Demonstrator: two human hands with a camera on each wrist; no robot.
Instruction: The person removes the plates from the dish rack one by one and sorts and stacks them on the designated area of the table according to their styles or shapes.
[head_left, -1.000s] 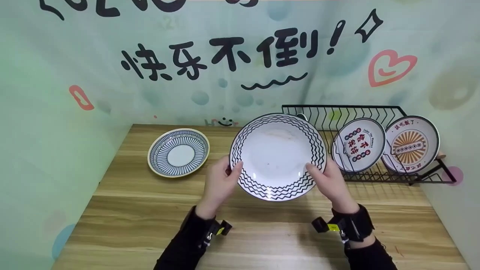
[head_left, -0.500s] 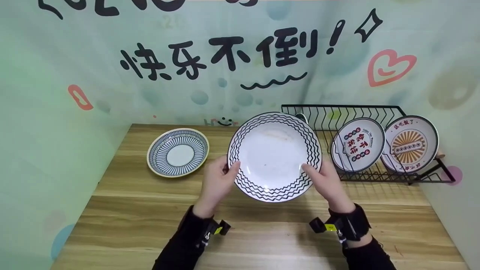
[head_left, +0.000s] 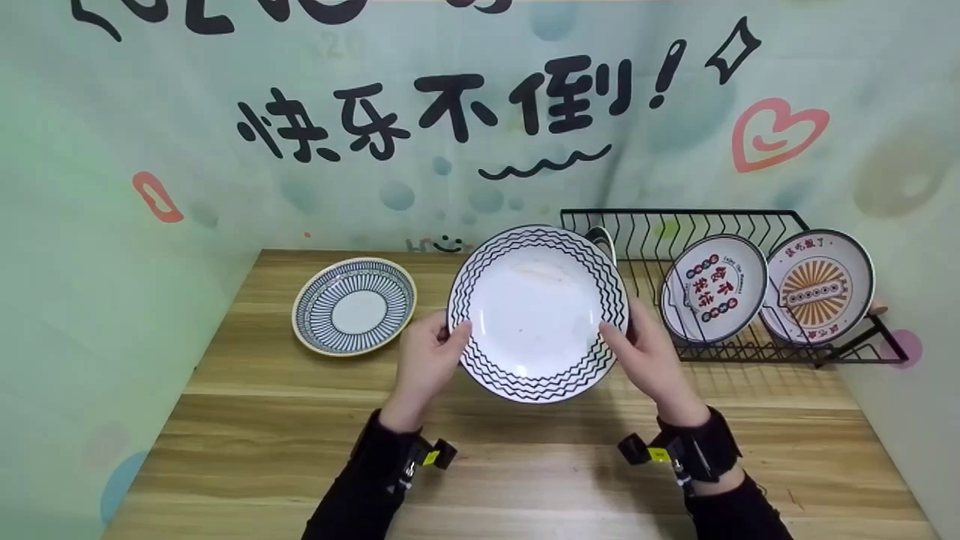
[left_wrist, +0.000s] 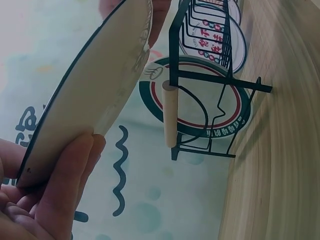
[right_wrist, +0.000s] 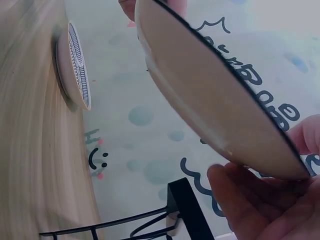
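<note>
The black dish rack (head_left: 750,285) holds two plates at its right end; its left slots stand open. Left of the rack, a striped plate (head_left: 354,305) occupies the desk (head_left: 525,465).

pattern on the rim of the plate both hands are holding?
Black zigzag lines ringing a white centre on the held plate. Clearest in the head view.

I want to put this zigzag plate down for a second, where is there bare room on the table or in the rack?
The near wooden table in front of both wrists is bare, as is the strip between the striped plate and the zigzag plate. The dish rack has empty slots at its left; its right half is crowded by two printed plates.
</note>
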